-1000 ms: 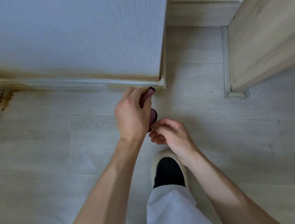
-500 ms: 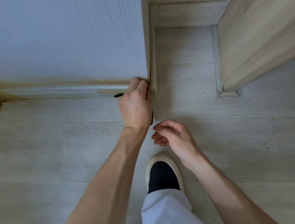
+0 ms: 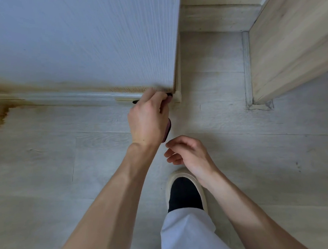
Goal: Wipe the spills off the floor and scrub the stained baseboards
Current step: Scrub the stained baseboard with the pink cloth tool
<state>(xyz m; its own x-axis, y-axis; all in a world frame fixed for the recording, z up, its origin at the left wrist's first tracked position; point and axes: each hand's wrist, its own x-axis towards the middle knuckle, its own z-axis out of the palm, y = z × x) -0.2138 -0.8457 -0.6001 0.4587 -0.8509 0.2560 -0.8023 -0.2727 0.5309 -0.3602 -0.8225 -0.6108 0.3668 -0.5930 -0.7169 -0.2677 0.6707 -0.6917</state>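
A pale baseboard runs along the foot of a white wall, with a brown stain line above it and a darker brown patch on the floor at the far left. My left hand grips a dark maroon scrubbing tool and holds its black head against the baseboard's right end, by the wall corner. Most of the tool is hidden under the hand. My right hand hovers just below, fingers loosely curled, holding nothing.
A light wooden cabinet or door panel stands at the right. My foot in a cream slipper and a white trouser leg sit below the hands. Grey wood-look flooring spreads all around.
My left hand pushed the tool up against the baseboard's right end and stays there. The right hand has let go of the tool's lower end and hangs slightly apart.
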